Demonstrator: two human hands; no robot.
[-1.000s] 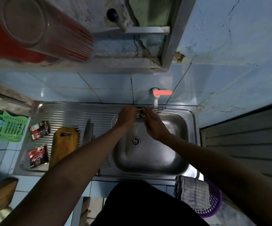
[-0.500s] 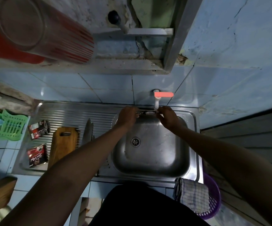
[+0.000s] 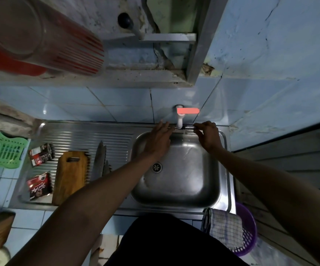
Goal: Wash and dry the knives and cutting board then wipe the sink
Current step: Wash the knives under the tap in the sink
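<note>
Left hand (image 3: 158, 139) now flattened, fingers straight, right hand (image 3: 208, 134) pinching knife (image 3: 188, 127) under tap (image 3: 180, 118)

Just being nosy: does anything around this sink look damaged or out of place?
Yes. The wall above the tiles is cracked and chipped near the metal frame. A checked towel hangs over a purple basket by the sink's front corner. Two opened sachets lie on the drainboard.
</note>
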